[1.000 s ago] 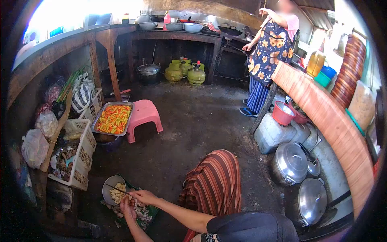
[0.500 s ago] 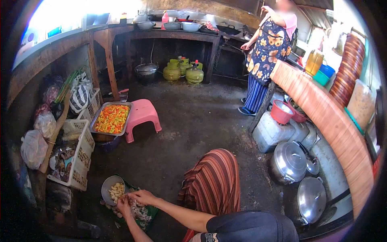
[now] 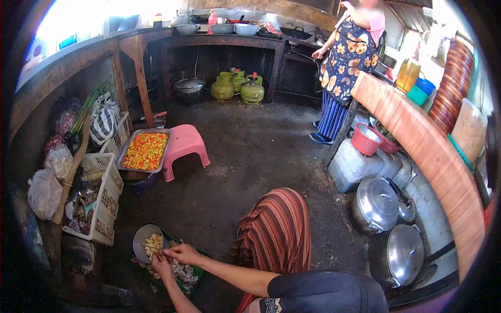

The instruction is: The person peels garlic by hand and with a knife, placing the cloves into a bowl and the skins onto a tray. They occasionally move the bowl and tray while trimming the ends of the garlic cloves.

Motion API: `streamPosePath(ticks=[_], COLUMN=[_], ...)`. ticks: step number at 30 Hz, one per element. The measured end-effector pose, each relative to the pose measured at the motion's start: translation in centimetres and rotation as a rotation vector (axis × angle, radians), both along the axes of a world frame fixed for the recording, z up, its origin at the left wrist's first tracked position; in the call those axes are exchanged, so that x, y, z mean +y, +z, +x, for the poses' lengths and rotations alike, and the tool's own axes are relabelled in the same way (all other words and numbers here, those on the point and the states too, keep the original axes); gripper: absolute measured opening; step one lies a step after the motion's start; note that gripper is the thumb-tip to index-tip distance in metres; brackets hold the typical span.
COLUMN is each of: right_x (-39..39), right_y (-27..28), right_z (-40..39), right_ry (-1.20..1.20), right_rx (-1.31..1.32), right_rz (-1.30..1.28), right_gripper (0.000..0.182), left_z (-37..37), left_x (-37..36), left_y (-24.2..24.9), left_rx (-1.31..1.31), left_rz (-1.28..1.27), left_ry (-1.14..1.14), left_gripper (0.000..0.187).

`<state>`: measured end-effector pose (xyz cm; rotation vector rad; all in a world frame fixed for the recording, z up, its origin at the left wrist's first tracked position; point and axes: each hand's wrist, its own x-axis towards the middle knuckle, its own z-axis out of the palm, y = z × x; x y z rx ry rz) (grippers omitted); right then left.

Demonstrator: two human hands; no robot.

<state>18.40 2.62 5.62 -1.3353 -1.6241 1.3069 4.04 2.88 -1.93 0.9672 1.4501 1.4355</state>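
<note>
Low at the left, my left hand (image 3: 162, 265) and my right hand (image 3: 183, 254) meet beside a grey bowl (image 3: 141, 241). Pale peeled cloves (image 3: 153, 243) lie in the bowl. Both hands have their fingers pinched together around something too small to make out. Under and behind them, whitish skins and bulbs (image 3: 189, 277) are spread on a dark green sheet (image 3: 197, 272) on the floor. The bowl's lower right edge is close to my fingers.
A tray of cut orange and green vegetables (image 3: 145, 151) stands by a pink stool (image 3: 183, 146). White crates (image 3: 107, 208) line the left. Lidded pots (image 3: 377, 203) stand at right. Another person in a flowered apron (image 3: 347, 62) stands at the back right, near the counter.
The view has shifted slightly. My hands stay together by the bowl, with only small finger movements. The other person's raised arm and head have moved a little.
</note>
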Motion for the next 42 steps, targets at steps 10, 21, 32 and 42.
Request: streamPosePath(ticks=[10,21,32,42], right_x=[0.3,0.7,0.7,0.8], right_y=[-1.4,-1.0,-1.2,-1.8], right_z=[-0.8,-0.3,-0.1,-0.2], right_ry=[-0.1,-0.156,-0.14,-0.171], right_rx=[0.267,0.568,0.349,-0.048], right_rz=[-0.099,-0.445,-0.353,-0.099], right_gripper=[0.033,0.036,0.033,0.045], left_z=[1.6,1.3,0.7,4.2], left_x=[-0.7,-1.5,-0.9,-3.1], left_y=[2.1,4.0,1.3,6.7], left_rx=[0.224,0.237,0.138,1.13], left_rz=[0.247,0.23,-0.05,0.18], left_ry=[0.055,-0.078,0.094,-0.003], left_gripper=[0.012,0.01,0.021,0.018])
